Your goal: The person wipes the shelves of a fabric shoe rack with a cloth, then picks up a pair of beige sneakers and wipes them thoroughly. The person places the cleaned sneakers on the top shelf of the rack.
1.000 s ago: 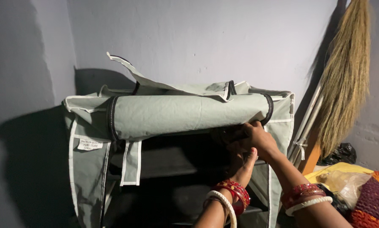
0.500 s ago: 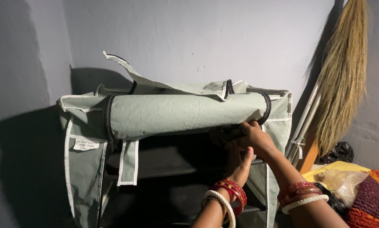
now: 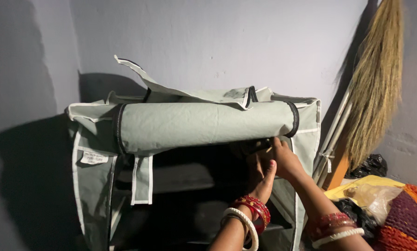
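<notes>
Beneath the rolled flap of the grey fabric wardrobe, I see my right hand and left hand together at its right end; whether either grips anything, I cannot tell.

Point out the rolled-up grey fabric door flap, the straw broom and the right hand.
Rolled-up grey fabric door flap [image 3: 203, 124]: head view, middle of roll.
Straw broom [image 3: 376, 88]: head view, bristles.
Right hand [image 3: 286, 160]: head view, back of hand.

Matt grey-green cloth wardrobe cover; coarse straw broom; rough plastered wall.
</notes>
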